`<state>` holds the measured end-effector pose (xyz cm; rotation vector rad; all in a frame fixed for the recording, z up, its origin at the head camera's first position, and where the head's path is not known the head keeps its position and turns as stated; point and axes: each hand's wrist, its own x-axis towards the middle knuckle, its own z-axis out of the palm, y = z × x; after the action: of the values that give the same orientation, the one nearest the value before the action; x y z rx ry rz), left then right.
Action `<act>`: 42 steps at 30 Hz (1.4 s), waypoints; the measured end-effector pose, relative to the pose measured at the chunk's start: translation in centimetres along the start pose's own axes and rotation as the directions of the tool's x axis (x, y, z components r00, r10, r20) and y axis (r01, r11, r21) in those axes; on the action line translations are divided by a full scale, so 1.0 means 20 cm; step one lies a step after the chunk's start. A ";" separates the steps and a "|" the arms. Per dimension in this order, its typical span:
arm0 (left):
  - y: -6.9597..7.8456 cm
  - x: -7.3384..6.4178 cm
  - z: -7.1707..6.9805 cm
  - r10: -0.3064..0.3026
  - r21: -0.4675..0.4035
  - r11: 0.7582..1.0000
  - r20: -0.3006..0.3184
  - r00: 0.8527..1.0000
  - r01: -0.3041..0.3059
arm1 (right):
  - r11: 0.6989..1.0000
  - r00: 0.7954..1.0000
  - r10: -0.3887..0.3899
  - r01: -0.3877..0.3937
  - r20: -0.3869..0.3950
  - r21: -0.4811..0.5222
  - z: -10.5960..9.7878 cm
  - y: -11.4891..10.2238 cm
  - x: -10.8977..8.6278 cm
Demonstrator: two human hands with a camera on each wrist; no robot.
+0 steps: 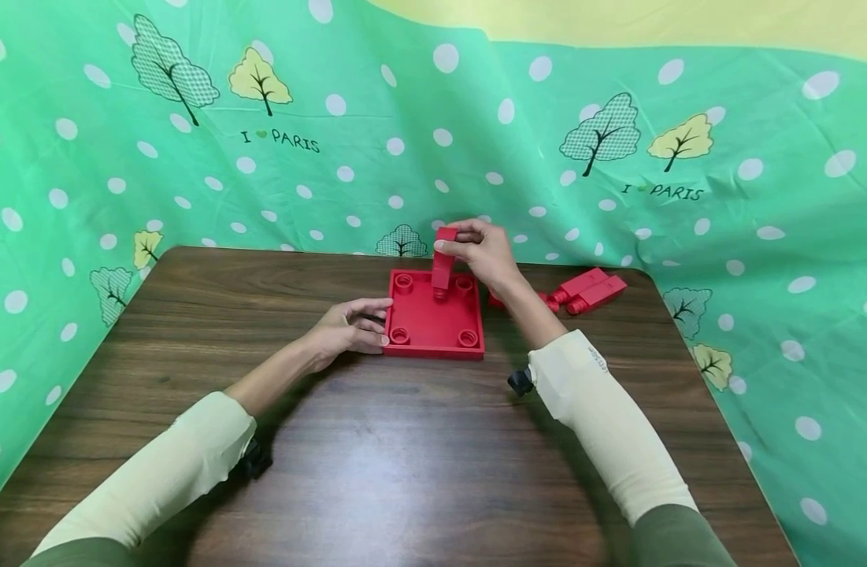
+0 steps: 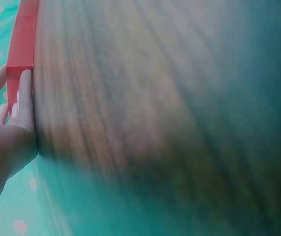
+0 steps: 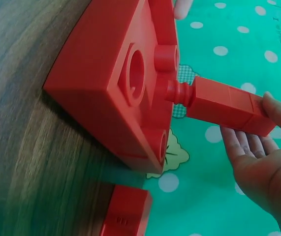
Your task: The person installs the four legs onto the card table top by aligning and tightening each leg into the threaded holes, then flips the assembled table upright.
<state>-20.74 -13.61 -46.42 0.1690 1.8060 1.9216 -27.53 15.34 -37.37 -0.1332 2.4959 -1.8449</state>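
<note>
Red tray [image 1: 436,319], four sockets [image 1: 400,337] inside

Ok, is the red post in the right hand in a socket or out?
The red post is out: its ridged end shows bare, and the head view shows all four sockets unfilled.

A dark wood-grain table [image 1: 376,457] carries a square red tray [image 1: 434,352] — open side up, near the table's far edge. To its right lie two red pegs [image 1: 598,294] (side by side, threaded ends facing left) — and, just beside the tray, another red piece [image 1: 494,301], partly hidden in the head view.
</note>
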 end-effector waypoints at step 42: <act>0.00 0.01 -0.01 -0.024 -0.006 1.000 0.004 1.000 0.024 | 0.992 0.996 -0.092 0.091 0.009 0.083 0.28 -0.04 0.06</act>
<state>-20.89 -13.68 -46.48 0.1485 1.7916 1.9080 -28.28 9.60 -38.17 -0.2602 2.4396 -1.9720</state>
